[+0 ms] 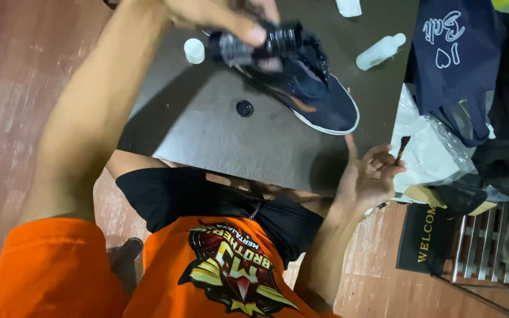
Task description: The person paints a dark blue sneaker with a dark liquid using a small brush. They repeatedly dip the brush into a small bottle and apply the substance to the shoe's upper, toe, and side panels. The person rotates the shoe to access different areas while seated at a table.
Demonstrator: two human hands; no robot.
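Observation:
My left hand reaches over the top of the view and grips a small dark bottle, tipped on its side right above a dark navy sneaker. The sneaker has a white sole and an orange stripe and lies on a grey table top. My right hand hovers at the table's near right corner and pinches a thin brush between its fingers. A round black cap sits loose on the table near the sneaker. The bottle is blurred.
A white cap and a clear plastic bottle lie on the table's far side. A dark blue cloth and a crumpled plastic bag lie at the right. Below them are a dark doormat and a metal rack.

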